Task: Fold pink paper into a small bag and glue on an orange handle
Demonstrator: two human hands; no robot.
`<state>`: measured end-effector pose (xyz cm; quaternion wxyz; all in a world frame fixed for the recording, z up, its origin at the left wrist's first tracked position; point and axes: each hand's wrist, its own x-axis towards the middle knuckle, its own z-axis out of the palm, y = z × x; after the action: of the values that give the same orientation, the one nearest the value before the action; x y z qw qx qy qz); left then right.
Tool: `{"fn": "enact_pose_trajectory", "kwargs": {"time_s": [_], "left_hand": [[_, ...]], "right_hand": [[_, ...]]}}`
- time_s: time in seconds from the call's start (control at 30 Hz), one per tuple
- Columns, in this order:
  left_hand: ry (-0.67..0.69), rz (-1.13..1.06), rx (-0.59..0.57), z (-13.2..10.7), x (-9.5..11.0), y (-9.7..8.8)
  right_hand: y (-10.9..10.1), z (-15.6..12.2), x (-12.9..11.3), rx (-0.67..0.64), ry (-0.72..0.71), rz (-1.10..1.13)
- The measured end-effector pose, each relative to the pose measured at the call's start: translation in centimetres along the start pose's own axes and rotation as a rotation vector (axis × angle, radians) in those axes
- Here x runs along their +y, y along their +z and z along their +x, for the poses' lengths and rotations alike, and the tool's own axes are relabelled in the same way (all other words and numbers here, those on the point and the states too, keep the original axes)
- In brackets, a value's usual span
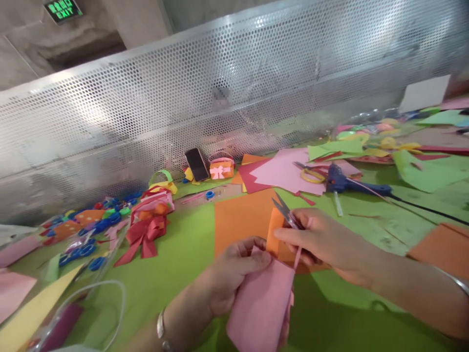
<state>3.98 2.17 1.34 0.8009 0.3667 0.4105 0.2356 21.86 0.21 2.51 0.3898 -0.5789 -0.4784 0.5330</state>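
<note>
My left hand [230, 276] is closed on a folded pink paper sheet [260, 308], thumb on top, near the table's front edge. My right hand [322, 242] grips small scissors [286, 212] whose blades point up and left over the top of the pink sheet. An orange paper piece [274, 234] stands between the two hands, touching my right fingers. A thin pink strip [298, 254] hangs down below the right hand.
A green sheet [176, 259] covers the table, with an orange sheet [242, 217] on it. Behind lie pink and red papers [282, 171], yellow-handled scissors [311, 175], a blue glue gun [340, 182], a phone [197, 165], a red bow [144, 234] and small paper baskets. A perforated metal wall [234, 93] closes the back.
</note>
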Motion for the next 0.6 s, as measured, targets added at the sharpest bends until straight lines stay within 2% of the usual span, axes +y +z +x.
{"fn": "enact_pose_trajectory", "kwargs": {"time_s": [0.1, 0.23, 0.3, 0.37, 0.43, 0.5, 0.6], "left_hand": [[-0.006, 0.03, 0.07, 0.1, 0.3, 0.2], [0.057, 0.151, 0.214, 0.1, 0.9, 0.0], [0.113, 0.168, 0.275, 0.1, 1.2, -0.3], [0.151, 0.179, 0.312, 0.2, 1.4, -0.5], [0.185, 0.211, 0.34, 0.3, 1.5, -0.6], [0.216, 0.256, 0.364, 0.4, 1.4, -0.6], [0.243, 0.337, 0.374, 0.6, 1.2, -0.7]], "right_hand": [[-0.7, 0.5, 0.4, -0.002, -0.021, -0.059], [-2.3, 1.2, 0.8, 0.066, -0.205, -0.304], [-2.9, 1.3, 1.0, 0.009, -0.233, -0.404], [-3.0, 1.1, 1.3, -0.093, -0.195, -0.404], [-2.8, 0.7, 1.6, -0.169, -0.098, -0.357], [-2.2, 0.0, 1.8, -0.173, 0.012, -0.314], [-1.3, -0.8, 1.8, -0.11, 0.073, -0.271]]}}
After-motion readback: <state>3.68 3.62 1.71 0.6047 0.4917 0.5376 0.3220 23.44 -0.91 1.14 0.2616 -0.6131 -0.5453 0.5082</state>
